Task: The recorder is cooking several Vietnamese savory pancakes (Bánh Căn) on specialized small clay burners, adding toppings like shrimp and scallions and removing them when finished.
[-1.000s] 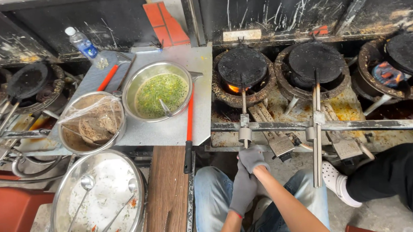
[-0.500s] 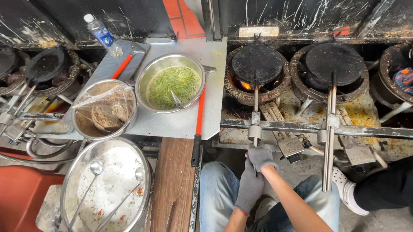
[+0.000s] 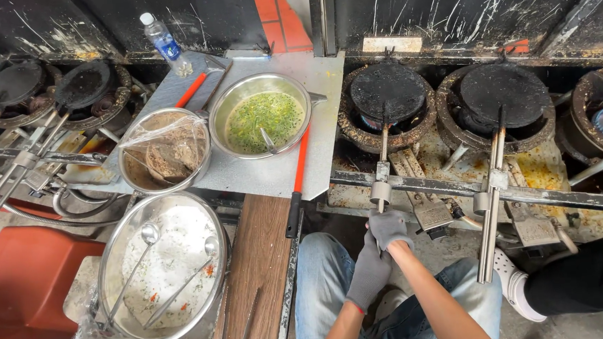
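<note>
Both my hands wear grey gloves and sit one behind the other on the long metal handle [image 3: 382, 159] of a round black lidded pan [image 3: 389, 91]. The pan rests on a burner ring straight ahead. My right hand [image 3: 389, 227] is closed around the handle's near end, just below the steel rail [image 3: 442, 189]. My left hand [image 3: 369, 273] wraps the same handle right behind it, above my knees in blue jeans. The handle's end is hidden under the gloves.
A second black pan [image 3: 505, 94] with its own long handle [image 3: 492, 234] sits to the right, and more pans stand at far left and right. On a metal tray are a bowl of green batter [image 3: 263, 119], a bag-lined bowl [image 3: 163, 151] and red-handled tools [image 3: 300, 169]. A large steel basin [image 3: 164, 268] holds two ladles. Another person's leg and white shoe [image 3: 514, 282] are at right.
My hands have stayed on the pan handle. The view has drifted, so everything sits further right and lower. The orange glow under the pan is no longer visible.
</note>
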